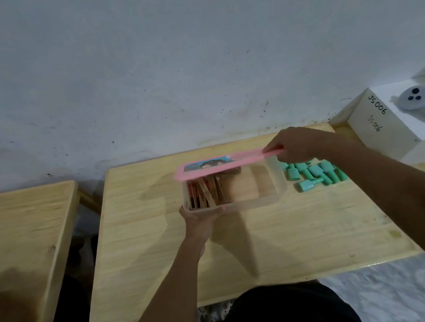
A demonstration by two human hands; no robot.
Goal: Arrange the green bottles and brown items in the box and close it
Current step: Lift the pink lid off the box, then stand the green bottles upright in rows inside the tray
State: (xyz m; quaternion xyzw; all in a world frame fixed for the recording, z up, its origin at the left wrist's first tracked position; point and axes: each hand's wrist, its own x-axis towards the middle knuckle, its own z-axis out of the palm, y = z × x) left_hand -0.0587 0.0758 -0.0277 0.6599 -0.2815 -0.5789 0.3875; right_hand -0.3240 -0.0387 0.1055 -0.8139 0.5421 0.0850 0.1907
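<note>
A clear plastic box [261, 199] stands on the middle wooden table [271, 245]. Brown wooden sticks [210, 191] lean in its left half; its right half shows bare floor. My left hand [200, 220] grips the box's near-left corner. My right hand [299, 144] holds the right end of the pink lid [222, 165], which hovers over the box's far rim, lifted at the near side. Several green bottles [316, 174] lie in a loose heap on the table just right of the box, under my right forearm.
A white carton [383, 135] marked JS006, with a white device on top, stands at the table's far right corner. A second wooden table [19, 240] sits to the left across a narrow gap. The wall runs close behind both tables.
</note>
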